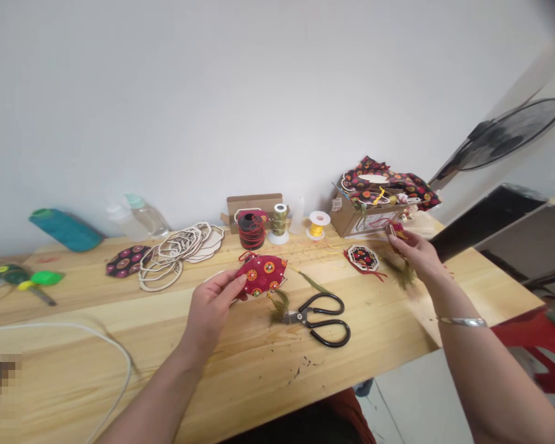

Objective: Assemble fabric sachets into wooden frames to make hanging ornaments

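My left hand (pixel 217 299) pinches a red patterned fabric ornament (pixel 266 274) between thumb and fingers, with an olive-green tassel (pixel 280 305) hanging below it. Beneath and to the right lie black-handled scissors (pixel 328 320), their blades partly behind the tassel. Over at the right, my right hand (pixel 414 250) is closed on a small red and yellow fabric piece (pixel 398 231), largely covered by the fingers. An olive-green tassel (pixel 402 271) shows below that hand; whether it is attached to the piece I cannot tell. Left of it lies an octagonal ornament (pixel 363 258) with a pale cut-out frame and red cord.
Pale wooden frames (pixel 180 246) are piled at the back left, near a teal thread cone (pixel 65 229). Spools of red cord (pixel 251 233), green thread (pixel 280 222) and yellow thread (pixel 318 227) stand along the wall. A cardboard box (pixel 361 219) holds patterned fabric; a fan (pixel 504 139) stands right.
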`<state>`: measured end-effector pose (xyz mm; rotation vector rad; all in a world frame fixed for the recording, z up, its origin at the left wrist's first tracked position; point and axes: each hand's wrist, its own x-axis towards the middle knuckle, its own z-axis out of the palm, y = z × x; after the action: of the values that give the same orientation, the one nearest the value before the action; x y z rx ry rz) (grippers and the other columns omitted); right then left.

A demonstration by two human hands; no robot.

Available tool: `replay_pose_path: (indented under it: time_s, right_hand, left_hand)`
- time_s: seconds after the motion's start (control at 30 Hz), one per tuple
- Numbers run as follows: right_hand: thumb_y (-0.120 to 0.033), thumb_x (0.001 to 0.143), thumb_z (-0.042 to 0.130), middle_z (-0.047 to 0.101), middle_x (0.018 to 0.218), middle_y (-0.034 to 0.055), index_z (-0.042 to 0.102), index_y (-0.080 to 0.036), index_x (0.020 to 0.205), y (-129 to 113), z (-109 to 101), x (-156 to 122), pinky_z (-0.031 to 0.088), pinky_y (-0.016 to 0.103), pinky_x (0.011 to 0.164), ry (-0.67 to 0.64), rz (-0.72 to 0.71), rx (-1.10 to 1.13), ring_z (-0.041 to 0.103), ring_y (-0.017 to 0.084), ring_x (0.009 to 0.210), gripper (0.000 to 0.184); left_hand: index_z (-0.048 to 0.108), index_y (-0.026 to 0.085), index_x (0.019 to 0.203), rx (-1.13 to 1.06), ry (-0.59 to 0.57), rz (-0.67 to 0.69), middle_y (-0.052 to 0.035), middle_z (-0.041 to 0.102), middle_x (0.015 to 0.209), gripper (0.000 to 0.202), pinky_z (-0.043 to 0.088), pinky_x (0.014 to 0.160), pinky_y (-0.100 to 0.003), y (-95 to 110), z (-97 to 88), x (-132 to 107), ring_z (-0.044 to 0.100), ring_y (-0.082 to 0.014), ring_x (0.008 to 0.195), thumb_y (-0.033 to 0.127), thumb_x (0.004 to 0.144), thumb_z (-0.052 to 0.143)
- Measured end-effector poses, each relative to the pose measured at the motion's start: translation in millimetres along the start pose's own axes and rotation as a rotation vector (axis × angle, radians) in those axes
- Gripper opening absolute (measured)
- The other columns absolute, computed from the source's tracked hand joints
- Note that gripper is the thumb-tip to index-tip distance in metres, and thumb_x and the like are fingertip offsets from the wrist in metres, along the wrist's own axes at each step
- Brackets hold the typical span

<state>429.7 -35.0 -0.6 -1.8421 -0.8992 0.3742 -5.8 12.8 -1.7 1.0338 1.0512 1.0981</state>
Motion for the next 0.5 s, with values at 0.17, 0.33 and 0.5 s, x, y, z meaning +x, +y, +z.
replay_pose_path:
  time_s: [0.17, 0.33, 0.5]
  right_hand:
    - [-0.058, 0.063, 0.072, 0.071, 0.081, 0.0094, 0.063, -0.012, 0.113, -1.8, -0.5, -1.4, 0.053, 0.037, 0.068, 0.006, 0.027, -0.095, 0.066, 0.025, 0.074, 0.070]
    - [-0.059, 0.069, 0.066, 0.070, 0.100, 0.0198, 0.057, -0.008, 0.125, -2.3, 1.4, -5.0, 0.049, 0.045, 0.079, -0.001, -0.047, -0.706, 0.064, 0.036, 0.094, 0.076]
    - [-0.057, 0.081, 0.054, 0.064, 0.119, 0.0224, 0.057, -0.007, 0.123, -7.6, 21.9, -29.1, 0.043, 0.050, 0.090, 0.040, -0.328, -0.918, 0.054, 0.040, 0.111, 0.065]
  left_hand:
    - [0.076, 0.017, 0.091, 0.006, -0.005, 0.016, -0.0027, 0.074, 0.078, 0.030, 0.050, 0.061, -0.021, -0.1, 0.4, 0.0, 0.059, -0.0103, 0.063, 0.037, 0.068, 0.079]
    - [0.076, 0.016, 0.091, 0.007, -0.014, 0.009, -0.0030, 0.074, 0.079, 0.031, 0.049, 0.061, -0.021, 2.7, 2.8, -1.7, 0.059, -0.0107, 0.064, 0.037, 0.068, 0.079]
    - [0.076, 0.016, 0.090, 0.012, -0.012, 0.019, -0.0029, 0.074, 0.078, 0.030, 0.049, 0.061, -0.022, 1.6, 1.7, -1.2, 0.059, -0.0110, 0.064, 0.037, 0.068, 0.079]
